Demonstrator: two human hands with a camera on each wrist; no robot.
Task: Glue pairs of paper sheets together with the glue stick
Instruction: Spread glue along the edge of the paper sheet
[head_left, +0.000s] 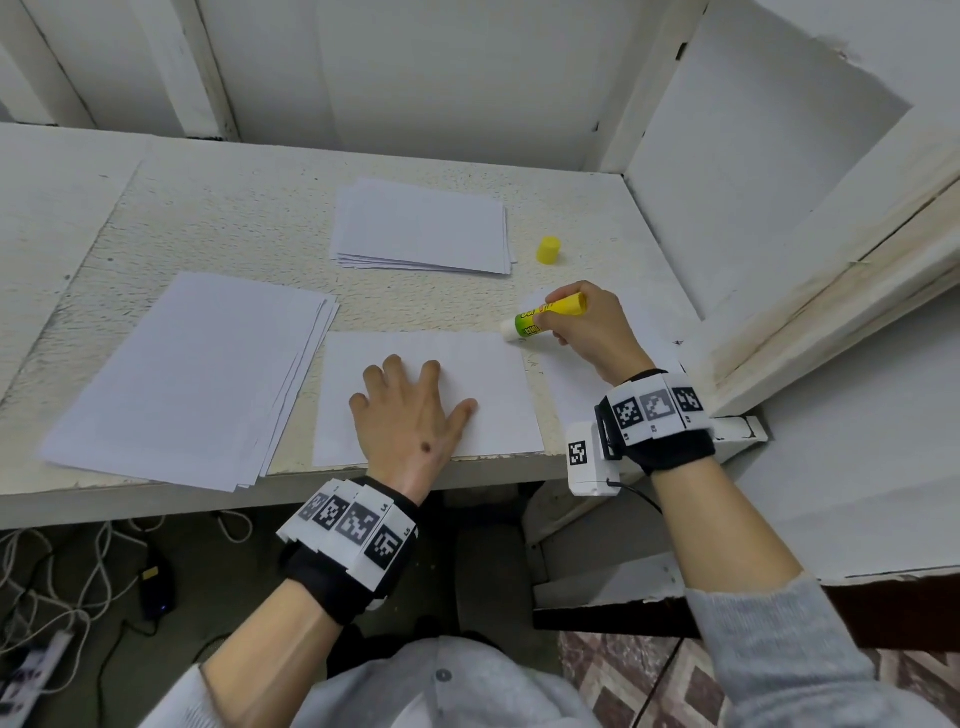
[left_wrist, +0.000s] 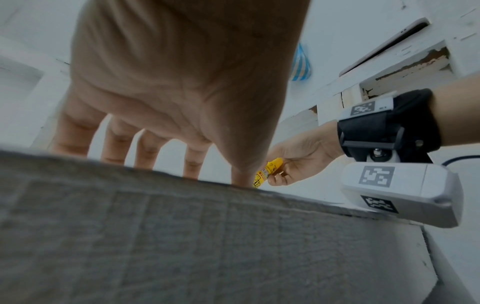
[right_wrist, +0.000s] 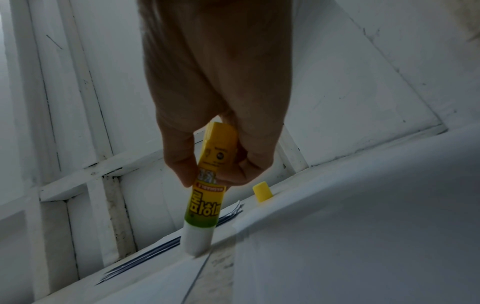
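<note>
A single white sheet (head_left: 488, 374) lies at the table's front edge. My left hand (head_left: 410, 410) presses flat on it with fingers spread, palm down (left_wrist: 182, 98). My right hand (head_left: 587, 327) grips an uncapped yellow and green glue stick (head_left: 545, 314), its white tip touching the sheet's far right corner. In the right wrist view the glue stick (right_wrist: 207, 191) stands nearly upright between thumb and fingers. Another sheet (head_left: 576, 384) lies under my right hand. The yellow cap (head_left: 548, 250) stands on the table beyond.
A fanned stack of white paper (head_left: 192, 374) lies at the left, a smaller stack (head_left: 421, 226) at the back. White wooden walls (head_left: 753, 197) close the table at the back and right. Cables (head_left: 62, 577) lie on the floor below.
</note>
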